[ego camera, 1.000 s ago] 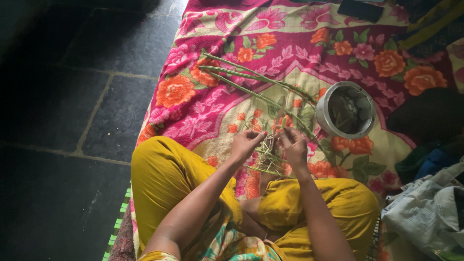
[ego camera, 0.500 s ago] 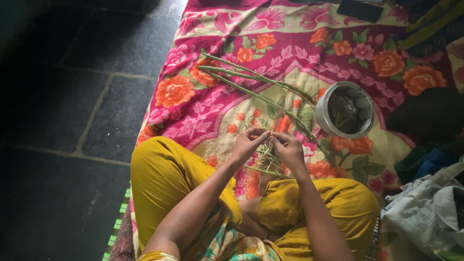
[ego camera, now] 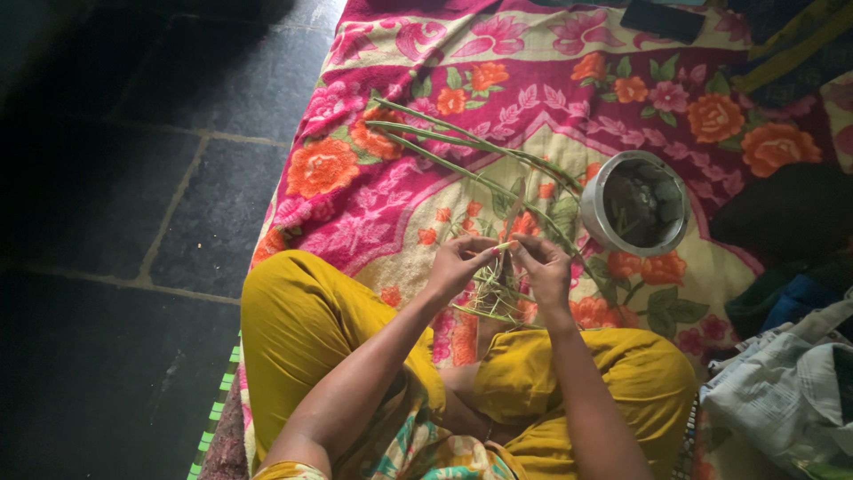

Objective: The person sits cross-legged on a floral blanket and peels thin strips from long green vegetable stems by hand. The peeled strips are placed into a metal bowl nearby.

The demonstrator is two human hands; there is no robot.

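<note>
Nearest the camera, the person sits cross-legged in mustard-yellow trousers [ego camera: 302, 329] on a floral blanket [ego camera: 355, 222] of pink, orange and cream. Both forearms reach forward over the knees. The left hand [ego camera: 455, 264] is closed in a pinch, thumb and fingertips meeting on a thin green stalk [ego camera: 505, 246]. The right hand [ego camera: 542, 267] is closed the same way on the other end of that stalk, so the 2 hands nearly touch, with the short piece held between them just above the blanket. Directly under the hands lies a small heap of green trimmings [ego camera: 493, 298], resting on the blanket in front of the crossed legs.

Further out, a bundle of long green stems [ego camera: 444, 142] lies flat across the blanket, running from upper left down toward the hands. To the right of the hands, near but apart, stands a round metal bowl [ego camera: 635, 204] with dark green pieces inside. Crumpled pale cloth [ego camera: 782, 382] sits at the right edge, with dark blue fabric just beyond it. At the far top a flat dark phone [ego camera: 662, 18] lies on the blanket. Left of the blanket is a dark stone-tiled floor [ego camera: 115, 222]
</note>
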